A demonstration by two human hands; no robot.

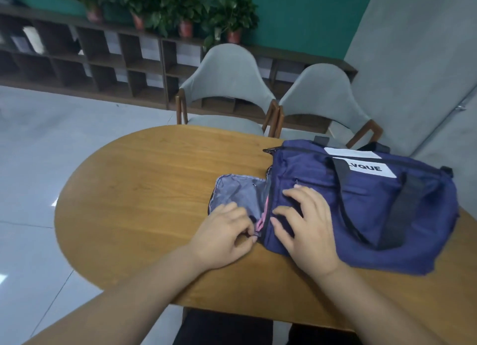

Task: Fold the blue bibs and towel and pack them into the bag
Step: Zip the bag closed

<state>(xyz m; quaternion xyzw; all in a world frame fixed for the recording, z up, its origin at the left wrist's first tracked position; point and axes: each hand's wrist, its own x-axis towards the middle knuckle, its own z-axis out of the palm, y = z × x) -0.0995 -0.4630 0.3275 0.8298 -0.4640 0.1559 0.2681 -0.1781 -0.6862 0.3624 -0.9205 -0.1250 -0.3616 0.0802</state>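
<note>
While the bag (374, 203) lies on the table (142, 190), two chairs (227, 71) stand behind.

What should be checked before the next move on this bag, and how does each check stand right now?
1. Bag lies fully on the table: ok.
2. Right hand presses flat on the bag to steady it: ok.
3. Left hand pinches something at the lower end of the zip: ok. Whether that is the zip pull: cannot tell.
4. End flap closed: not ok. It lies open with its grey lining showing.
5. Bibs and towel packed inside: cannot tell. Only a pink strip shows at the opening.
</note>
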